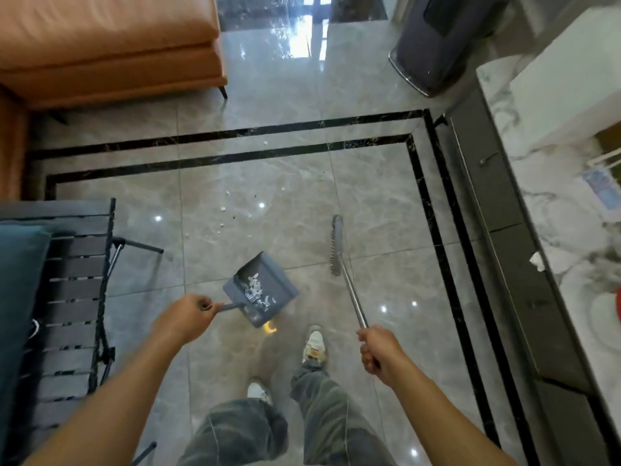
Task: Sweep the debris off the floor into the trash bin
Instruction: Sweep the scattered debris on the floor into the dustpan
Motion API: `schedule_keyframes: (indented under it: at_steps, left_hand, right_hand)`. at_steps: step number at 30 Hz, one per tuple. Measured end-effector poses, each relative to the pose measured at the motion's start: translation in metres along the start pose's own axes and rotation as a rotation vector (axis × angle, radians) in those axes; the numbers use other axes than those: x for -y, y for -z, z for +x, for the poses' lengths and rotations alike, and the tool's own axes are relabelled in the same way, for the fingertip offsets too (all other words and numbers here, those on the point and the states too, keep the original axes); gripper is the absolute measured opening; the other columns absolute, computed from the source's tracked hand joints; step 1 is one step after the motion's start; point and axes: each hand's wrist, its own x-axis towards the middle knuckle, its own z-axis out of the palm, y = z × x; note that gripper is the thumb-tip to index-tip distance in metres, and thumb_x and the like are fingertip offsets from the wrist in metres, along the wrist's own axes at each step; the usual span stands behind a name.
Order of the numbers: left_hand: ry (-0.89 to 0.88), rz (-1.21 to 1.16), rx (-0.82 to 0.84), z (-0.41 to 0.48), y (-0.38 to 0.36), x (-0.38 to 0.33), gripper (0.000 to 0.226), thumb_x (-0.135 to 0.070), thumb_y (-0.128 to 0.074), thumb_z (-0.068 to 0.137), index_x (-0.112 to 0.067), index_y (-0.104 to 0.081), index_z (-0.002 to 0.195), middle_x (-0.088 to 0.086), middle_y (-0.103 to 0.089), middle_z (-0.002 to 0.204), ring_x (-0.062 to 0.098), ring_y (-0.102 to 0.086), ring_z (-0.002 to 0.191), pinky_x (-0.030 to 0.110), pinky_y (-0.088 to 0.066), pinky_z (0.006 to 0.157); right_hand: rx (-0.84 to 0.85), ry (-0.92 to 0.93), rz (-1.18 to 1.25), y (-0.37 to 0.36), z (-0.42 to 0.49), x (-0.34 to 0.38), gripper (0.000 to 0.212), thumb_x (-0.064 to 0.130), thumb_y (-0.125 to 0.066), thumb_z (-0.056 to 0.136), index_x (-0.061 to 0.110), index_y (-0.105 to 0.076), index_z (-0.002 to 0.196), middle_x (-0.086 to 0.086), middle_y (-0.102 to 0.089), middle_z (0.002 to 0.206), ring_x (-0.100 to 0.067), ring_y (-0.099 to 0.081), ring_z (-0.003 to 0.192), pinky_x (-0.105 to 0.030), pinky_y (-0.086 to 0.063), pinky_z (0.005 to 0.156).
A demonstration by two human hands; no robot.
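My left hand (186,317) grips the handle of a grey dustpan (272,284), held above the floor and holding several white scraps. My right hand (376,351) is closed around the metal pole of a broom, whose grey head (337,245) rests on the tiles to the right of the dustpan. Small white and dark bits of debris (223,210) lie scattered on the glossy grey floor beyond the dustpan. A dark grey trash bin (433,45) stands at the far right, by the cabinet's end.
An orange sofa (107,45) fills the far left. A dark slatted bench (74,297) with a teal cushion (16,297) sits at my left. A dark cabinet with a marble top (551,213) runs along the right. My feet stand below the dustpan.
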Motion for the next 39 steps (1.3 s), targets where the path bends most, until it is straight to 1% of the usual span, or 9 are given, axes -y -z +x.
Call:
schedule_keyframes:
  at_steps: [3, 9, 12, 16, 19, 23, 28, 33, 39]
  left_hand:
    - [0.01, -0.108, 0.042, 0.009, 0.015, -0.042, 0.045, -0.047, -0.065, 0.099, -0.014, -0.067, 0.068, 0.002, -0.056, 0.058, 0.024, -0.056, 0.059, 0.032, -0.04, 0.058]
    - [0.003, -0.335, 0.042, 0.038, 0.051, -0.109, 0.038, -0.04, -0.068, 0.099, -0.012, -0.067, 0.072, 0.006, -0.059, 0.065, 0.023, -0.053, 0.064, 0.033, -0.04, 0.062]
    - [-0.047, -0.366, 0.059, 0.055, 0.073, -0.138, 0.035, -0.037, -0.066, 0.101, -0.017, -0.064, 0.071, 0.003, -0.057, 0.064, 0.019, -0.051, 0.061, 0.029, -0.039, 0.055]
    - [-0.104, -0.429, 0.101, 0.084, 0.107, -0.163, 0.033, -0.034, -0.063, 0.103, -0.015, -0.063, 0.077, 0.001, -0.053, 0.063, 0.017, -0.046, 0.057, 0.027, -0.036, 0.05]
    - [-0.121, -0.493, 0.148, 0.107, 0.129, -0.176, 0.031, -0.035, -0.061, 0.104, -0.009, -0.067, 0.088, 0.005, -0.052, 0.067, 0.019, -0.046, 0.056, 0.028, -0.04, 0.05]
    - [-0.111, -0.575, 0.218, 0.147, 0.168, -0.189, 0.037, -0.031, -0.062, 0.104, 0.005, -0.067, 0.098, 0.016, -0.052, 0.074, 0.026, -0.054, 0.055, 0.035, -0.053, 0.049]
    - [-0.16, -0.561, 0.252, 0.187, 0.214, -0.2, 0.036, -0.03, -0.06, 0.105, 0.004, -0.06, 0.093, 0.015, -0.049, 0.074, 0.023, -0.053, 0.044, 0.037, -0.054, 0.049]
    - [-0.188, -0.598, 0.186, 0.213, 0.246, -0.208, 0.034, -0.031, -0.061, 0.104, -0.009, -0.057, 0.078, 0.012, -0.046, 0.065, 0.023, -0.05, 0.041, 0.034, -0.05, 0.043]
    - [-0.112, -0.662, 0.068, 0.239, 0.255, -0.22, 0.033, -0.032, -0.062, 0.103, -0.009, -0.063, 0.079, 0.007, -0.046, 0.058, 0.019, -0.041, 0.04, 0.03, -0.038, 0.04]
  right_hand:
    - [-0.039, 0.023, 0.069, 0.023, 0.014, 0.015, 0.008, 0.008, -0.048, 0.098, 0.012, -0.055, 0.096, -0.004, -0.042, 0.052, -0.014, -0.034, 0.039, -0.02, -0.026, 0.042]
    - [-0.117, 0.017, 0.133, 0.06, 0.038, 0.053, 0.01, 0.002, -0.05, 0.098, 0.007, -0.055, 0.091, -0.007, -0.047, 0.056, -0.015, -0.04, 0.041, -0.019, -0.036, 0.04]
    - [-0.142, -0.013, 0.121, 0.072, 0.048, 0.081, 0.011, -0.001, -0.052, 0.096, 0.004, -0.057, 0.088, -0.008, -0.049, 0.058, -0.016, -0.041, 0.044, -0.02, -0.041, 0.04]
    - [-0.159, -0.055, 0.082, 0.072, 0.05, 0.128, 0.016, 0.001, -0.054, 0.097, 0.004, -0.06, 0.083, -0.007, -0.052, 0.056, -0.015, -0.044, 0.044, -0.021, -0.044, 0.041]
    - [-0.155, -0.068, 0.053, 0.07, 0.052, 0.169, 0.021, 0.006, -0.053, 0.1, 0.007, -0.06, 0.08, -0.005, -0.051, 0.054, -0.013, -0.043, 0.043, -0.019, -0.042, 0.041]
    - [-0.136, -0.08, 0.058, 0.06, 0.057, 0.249, 0.024, 0.01, -0.051, 0.103, 0.009, -0.057, 0.08, -0.003, -0.049, 0.055, -0.011, -0.04, 0.042, -0.017, -0.039, 0.038]
    - [-0.107, -0.09, 0.043, 0.047, 0.063, 0.336, 0.02, 0.011, -0.053, 0.102, 0.009, -0.058, 0.082, -0.003, -0.051, 0.058, -0.011, -0.042, 0.041, -0.02, -0.043, 0.038]
    - [-0.164, -0.034, -0.047, 0.035, 0.067, 0.415, 0.018, 0.005, -0.051, 0.101, 0.006, -0.063, 0.088, -0.006, -0.053, 0.063, -0.013, -0.045, 0.045, -0.02, -0.047, 0.039]
    - [-0.083, -0.083, 0.081, 0.033, 0.1, 0.491, 0.024, 0.011, -0.042, 0.105, 0.013, -0.052, 0.083, -0.001, -0.044, 0.054, -0.008, -0.038, 0.034, -0.019, -0.037, 0.03]
